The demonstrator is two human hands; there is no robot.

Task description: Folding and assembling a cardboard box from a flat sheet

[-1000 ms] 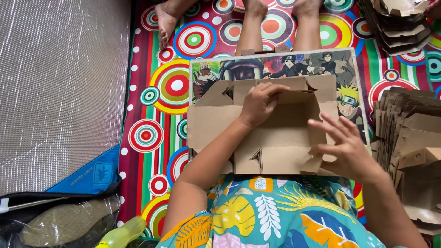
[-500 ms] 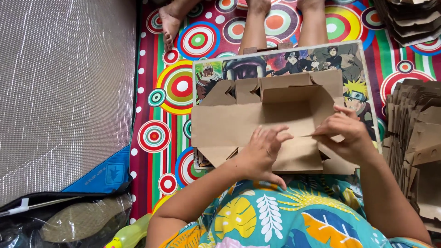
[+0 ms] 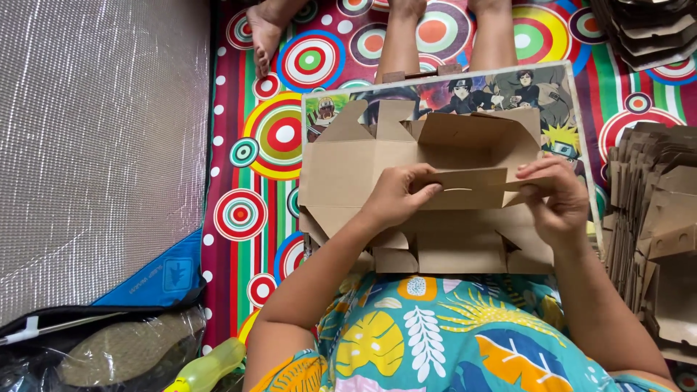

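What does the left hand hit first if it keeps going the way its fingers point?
The left hand points right along the folded cardboard flap; straight on, it would likely meet the right hand pinching the flap's other end.

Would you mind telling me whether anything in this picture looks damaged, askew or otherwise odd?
Nothing stands out. The cardboard box blank lies half folded on the picture board, with the left hand and right hand pinching its front flap. The stack of flat blanks at the right leans loosely, but none look torn.
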